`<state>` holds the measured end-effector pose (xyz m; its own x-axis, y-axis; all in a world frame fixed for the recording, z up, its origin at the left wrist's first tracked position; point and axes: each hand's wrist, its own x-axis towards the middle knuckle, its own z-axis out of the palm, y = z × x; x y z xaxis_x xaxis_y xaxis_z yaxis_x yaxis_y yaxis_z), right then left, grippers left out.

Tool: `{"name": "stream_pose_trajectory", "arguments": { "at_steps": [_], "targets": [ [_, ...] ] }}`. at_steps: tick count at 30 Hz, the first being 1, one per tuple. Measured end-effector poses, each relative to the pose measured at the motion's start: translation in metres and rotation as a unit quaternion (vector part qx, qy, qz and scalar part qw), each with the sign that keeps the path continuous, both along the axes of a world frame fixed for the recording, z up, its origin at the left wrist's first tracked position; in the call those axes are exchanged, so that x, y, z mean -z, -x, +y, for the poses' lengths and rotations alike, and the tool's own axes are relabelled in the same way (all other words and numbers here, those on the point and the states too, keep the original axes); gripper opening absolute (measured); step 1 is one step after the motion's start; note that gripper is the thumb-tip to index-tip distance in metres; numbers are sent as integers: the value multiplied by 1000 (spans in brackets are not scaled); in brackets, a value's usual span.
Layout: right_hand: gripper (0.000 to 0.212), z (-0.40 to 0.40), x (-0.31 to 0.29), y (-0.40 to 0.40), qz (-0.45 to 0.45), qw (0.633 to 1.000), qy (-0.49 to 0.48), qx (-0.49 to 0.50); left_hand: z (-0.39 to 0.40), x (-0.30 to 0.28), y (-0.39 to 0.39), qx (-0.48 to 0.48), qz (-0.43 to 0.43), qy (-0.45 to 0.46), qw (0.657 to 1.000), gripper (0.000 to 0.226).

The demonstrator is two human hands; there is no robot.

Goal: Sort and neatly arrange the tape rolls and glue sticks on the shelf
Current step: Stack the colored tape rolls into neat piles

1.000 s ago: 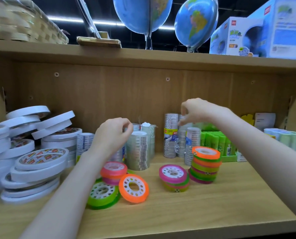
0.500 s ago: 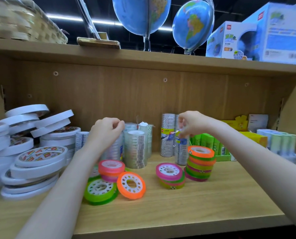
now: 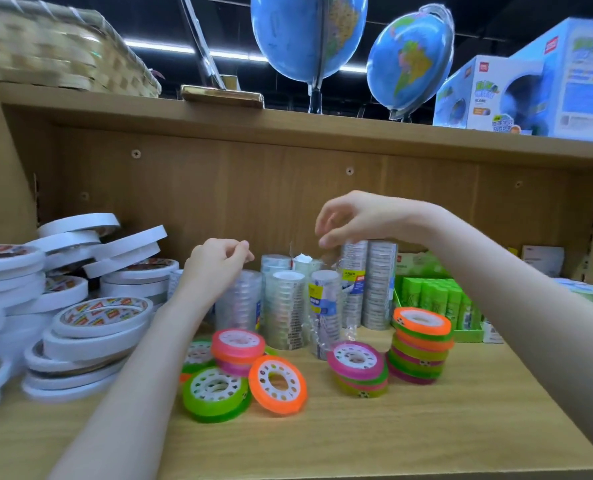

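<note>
Several shrink-wrapped packs of clear tape stand at the back middle of the wooden shelf (image 3: 426,431). My left hand (image 3: 219,263) has its fingers curled at the top of a blurred clear tape pack (image 3: 239,303). Higher up, my right hand (image 3: 354,220) pinches the loose wrapper top of a blue-labelled clear tape pack (image 3: 324,306). In front lie coloured tape rolls: a green one (image 3: 215,393), an orange one (image 3: 277,384) leaning on it, a pink stack (image 3: 238,348), a short stack (image 3: 357,368) and a taller stack (image 3: 421,344). Green glue sticks (image 3: 437,299) stand in a tray at the right.
Untidy piles of white tape rolls (image 3: 97,317) fill the left side. Taller silver tape packs (image 3: 374,282) stand against the back panel. The shelf above holds a wicker basket (image 3: 56,53), two globes (image 3: 409,60) and globe boxes (image 3: 530,84).
My right hand rose from the blue-labelled pack's body to its wrapper top, and that pack now stands further forward. My left hand stayed over its clear tape pack. The view shifted slightly.
</note>
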<state>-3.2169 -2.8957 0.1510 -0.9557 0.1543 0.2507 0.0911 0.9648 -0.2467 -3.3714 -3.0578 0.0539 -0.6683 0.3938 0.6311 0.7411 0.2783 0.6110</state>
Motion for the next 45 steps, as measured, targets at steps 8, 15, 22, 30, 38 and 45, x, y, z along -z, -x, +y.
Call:
{"name": "stream_pose_trajectory", "arguments": {
  "at_steps": [8,15,22,30,38,45],
  "targets": [
    [38,18,31,81,-109,991,3,83,-2,1,0,-15,-4,-40,999,35],
    [20,26,28,79,-35,992,10,119,3,1,-2,-14,13,-16,1000,35],
    [31,7,19,67,-94,968,-169,159,3,3,-1,-17,16,-10,1000,35],
    [40,-28,19,91,-66,991,-90,68,2,2,-3,-22,18,11,1000,35],
    [41,-21,31,113,-29,990,-13,136,3,2,-1,-10,12,4,1000,35],
    [38,-24,29,99,-36,977,-101,185,6,4,-2,-9,21,12,1000,34]
  ]
}}
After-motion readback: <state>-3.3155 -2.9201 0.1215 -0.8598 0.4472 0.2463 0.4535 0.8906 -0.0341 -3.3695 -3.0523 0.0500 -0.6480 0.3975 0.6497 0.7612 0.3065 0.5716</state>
